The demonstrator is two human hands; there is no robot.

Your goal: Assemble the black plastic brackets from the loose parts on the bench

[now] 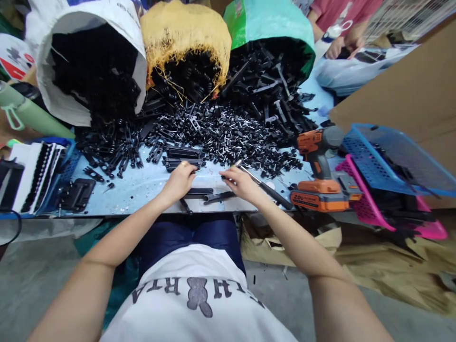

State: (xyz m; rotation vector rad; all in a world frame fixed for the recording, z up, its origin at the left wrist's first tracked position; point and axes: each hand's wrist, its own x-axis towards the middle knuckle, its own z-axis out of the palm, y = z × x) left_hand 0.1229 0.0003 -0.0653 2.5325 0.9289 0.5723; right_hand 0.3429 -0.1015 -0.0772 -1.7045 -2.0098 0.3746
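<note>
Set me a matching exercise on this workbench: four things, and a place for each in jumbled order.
Things:
1. Drill
2. Yellow sack
3. Green bottle
4. Right hand

Places:
A. Between the white sack and the green sack
B. Between the left hand and the drill
C. At the picture's left edge
D. Beside the pink basket

Pairs: 1-D, 2-A, 3-C, 4-B

I wear a white cloth shirt printed with dark block letters and a grey animal figure, plus navy-blue bottoms.
</note>
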